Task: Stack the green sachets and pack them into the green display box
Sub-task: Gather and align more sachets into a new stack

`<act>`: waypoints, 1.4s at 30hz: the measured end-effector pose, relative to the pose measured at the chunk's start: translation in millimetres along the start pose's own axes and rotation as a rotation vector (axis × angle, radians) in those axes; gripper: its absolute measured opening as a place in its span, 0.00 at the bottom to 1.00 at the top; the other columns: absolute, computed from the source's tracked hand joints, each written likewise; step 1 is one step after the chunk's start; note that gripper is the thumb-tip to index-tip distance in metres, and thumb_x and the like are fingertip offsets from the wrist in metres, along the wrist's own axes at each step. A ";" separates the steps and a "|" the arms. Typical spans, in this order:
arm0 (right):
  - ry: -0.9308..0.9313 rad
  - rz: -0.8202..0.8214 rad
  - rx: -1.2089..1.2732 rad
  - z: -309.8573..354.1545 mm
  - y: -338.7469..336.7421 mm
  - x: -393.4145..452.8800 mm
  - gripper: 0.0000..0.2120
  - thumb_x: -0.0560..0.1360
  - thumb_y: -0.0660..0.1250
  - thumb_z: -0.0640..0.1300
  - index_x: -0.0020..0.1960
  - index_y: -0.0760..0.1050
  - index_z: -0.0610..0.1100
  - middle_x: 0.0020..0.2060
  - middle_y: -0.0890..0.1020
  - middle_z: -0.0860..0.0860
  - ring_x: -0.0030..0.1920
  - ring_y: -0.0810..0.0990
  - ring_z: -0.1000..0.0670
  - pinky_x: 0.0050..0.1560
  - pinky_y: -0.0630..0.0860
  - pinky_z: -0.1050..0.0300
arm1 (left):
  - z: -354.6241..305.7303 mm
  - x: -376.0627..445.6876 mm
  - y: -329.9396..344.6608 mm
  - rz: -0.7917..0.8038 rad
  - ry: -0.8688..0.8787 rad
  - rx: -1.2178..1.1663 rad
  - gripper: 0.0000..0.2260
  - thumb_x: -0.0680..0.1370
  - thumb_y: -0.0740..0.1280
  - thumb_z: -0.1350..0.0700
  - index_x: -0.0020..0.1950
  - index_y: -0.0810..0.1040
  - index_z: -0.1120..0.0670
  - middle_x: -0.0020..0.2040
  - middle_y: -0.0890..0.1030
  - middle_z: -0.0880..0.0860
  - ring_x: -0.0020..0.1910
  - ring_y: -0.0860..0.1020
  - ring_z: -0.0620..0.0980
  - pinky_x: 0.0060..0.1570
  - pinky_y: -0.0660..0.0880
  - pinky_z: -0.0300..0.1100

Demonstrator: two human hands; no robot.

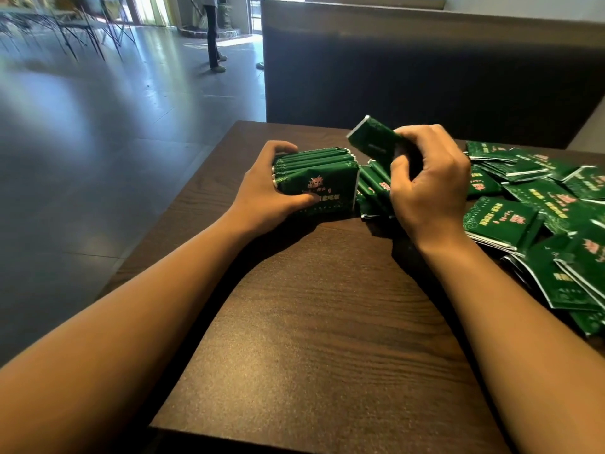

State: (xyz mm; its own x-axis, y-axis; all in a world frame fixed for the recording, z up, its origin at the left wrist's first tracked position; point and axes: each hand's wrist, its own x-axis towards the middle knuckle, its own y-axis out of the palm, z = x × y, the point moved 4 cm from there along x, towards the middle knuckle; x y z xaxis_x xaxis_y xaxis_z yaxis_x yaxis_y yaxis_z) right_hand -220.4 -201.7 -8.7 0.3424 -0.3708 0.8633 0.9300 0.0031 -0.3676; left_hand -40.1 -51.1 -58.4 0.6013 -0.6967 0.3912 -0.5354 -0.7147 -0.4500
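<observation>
Your left hand [265, 188] grips the stack [316, 181] of green sachets standing on edge on the table [327, 322], thumb across the near face and fingers curled over the far side. Your right hand [429, 188] pinches one sachet [373, 139], lifted and tilted just right of the stack and above it. A few leaning sachets [373, 188] sit between the stack and your right hand, touching the stack's right end. Farther right of the stack a loose pile [540, 217] sprawls to the table's edge. Beyond the stack stands a dark bench back [425, 77]; far left of it, a person's legs [214, 34].
</observation>
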 end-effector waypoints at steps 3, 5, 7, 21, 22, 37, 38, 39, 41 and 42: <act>-0.044 -0.037 0.078 10.6 -5.0 -1.8 0.08 0.72 0.63 0.32 0.49 0.78 0.37 0.42 0.80 0.43 0.43 0.73 0.53 0.44 0.66 0.69 | 0.5 -0.1 0.4 0.005 0.003 0.003 0.33 0.70 0.81 0.59 0.70 0.69 0.51 0.62 0.77 0.47 0.63 0.79 0.47 0.65 0.79 0.51; -0.052 0.015 0.111 12.3 -3.4 -1.6 0.07 0.72 0.64 0.32 0.49 0.77 0.37 0.42 0.80 0.44 0.41 0.75 0.50 0.42 0.70 0.61 | 0.8 0.4 0.4 0.018 0.004 0.007 0.34 0.70 0.82 0.58 0.70 0.69 0.51 0.63 0.77 0.48 0.64 0.78 0.48 0.66 0.78 0.53; -0.072 0.159 0.075 12.3 5.9 -3.6 0.08 0.73 0.64 0.35 0.51 0.78 0.40 0.44 0.80 0.46 0.43 0.77 0.47 0.43 0.74 0.52 | 1.0 1.6 -0.8 0.048 0.001 0.010 0.35 0.70 0.82 0.57 0.71 0.68 0.50 0.66 0.76 0.49 0.66 0.77 0.48 0.69 0.76 0.53; -0.165 0.378 -0.067 17.1 32.3 -15.7 0.12 0.75 0.72 0.39 0.58 0.80 0.44 0.53 0.77 0.46 0.53 0.74 0.46 0.47 0.69 0.58 | 0.1 -0.2 0.8 0.195 0.004 -0.054 0.46 0.65 0.83 0.44 0.76 0.61 0.47 0.69 0.72 0.49 0.66 0.77 0.46 0.65 0.77 0.42; -0.173 0.390 -0.061 19.7 34.6 -16.9 0.12 0.75 0.73 0.40 0.58 0.80 0.44 0.53 0.77 0.45 0.53 0.73 0.46 0.47 0.69 0.58 | 1.3 -0.3 0.8 0.183 0.012 -0.046 0.44 0.66 0.83 0.46 0.75 0.62 0.48 0.69 0.73 0.49 0.67 0.77 0.47 0.66 0.77 0.44; 0.121 0.688 0.049 23.6 50.3 -32.4 0.32 0.82 0.64 0.48 0.81 0.52 0.53 0.81 0.51 0.48 0.76 0.64 0.42 0.68 0.69 0.45 | 1.1 0.1 1.9 0.151 0.071 -0.019 0.41 0.70 0.83 0.55 0.75 0.62 0.52 0.67 0.74 0.50 0.66 0.78 0.46 0.67 0.77 0.47; 0.125 0.705 0.049 23.5 51.5 -33.0 0.32 0.82 0.63 0.49 0.82 0.52 0.53 0.81 0.50 0.48 0.77 0.63 0.42 0.69 0.68 0.45 | 0.9 0.1 1.8 0.143 0.076 -0.011 0.40 0.70 0.83 0.55 0.75 0.63 0.52 0.67 0.74 0.50 0.66 0.78 0.46 0.67 0.77 0.48; 0.124 0.719 0.040 23.0 52.3 -33.5 0.32 0.82 0.63 0.50 0.82 0.51 0.54 0.81 0.50 0.48 0.78 0.61 0.42 0.71 0.66 0.44 | 0.4 0.2 1.7 0.134 0.083 -0.005 0.40 0.70 0.82 0.56 0.75 0.63 0.52 0.67 0.75 0.50 0.66 0.78 0.47 0.67 0.78 0.49; 0.111 0.717 -0.009 21.2 52.0 -33.3 0.32 0.82 0.62 0.53 0.82 0.51 0.54 0.81 0.52 0.47 0.79 0.57 0.42 0.76 0.61 0.40 | -1.1 -0.1 0.9 0.112 0.102 0.008 0.38 0.70 0.81 0.55 0.74 0.64 0.54 0.66 0.75 0.51 0.65 0.78 0.47 0.65 0.79 0.49; 0.112 0.702 -0.039 19.6 51.1 -32.4 0.31 0.82 0.61 0.54 0.82 0.52 0.54 0.81 0.53 0.46 0.80 0.55 0.43 0.77 0.58 0.39 | -1.6 -0.1 0.2 0.098 0.109 0.019 0.38 0.70 0.81 0.54 0.74 0.65 0.54 0.65 0.76 0.51 0.65 0.79 0.46 0.65 0.79 0.49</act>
State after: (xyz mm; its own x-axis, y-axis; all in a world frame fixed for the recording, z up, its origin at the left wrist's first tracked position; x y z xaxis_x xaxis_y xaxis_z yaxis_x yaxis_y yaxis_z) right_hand -181.4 -171.3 -48.7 0.8409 -0.3870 0.3784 0.4890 0.2435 -0.8376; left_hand -41.3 -51.2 -57.2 0.4786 -0.7663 0.4287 -0.5764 -0.6425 -0.5049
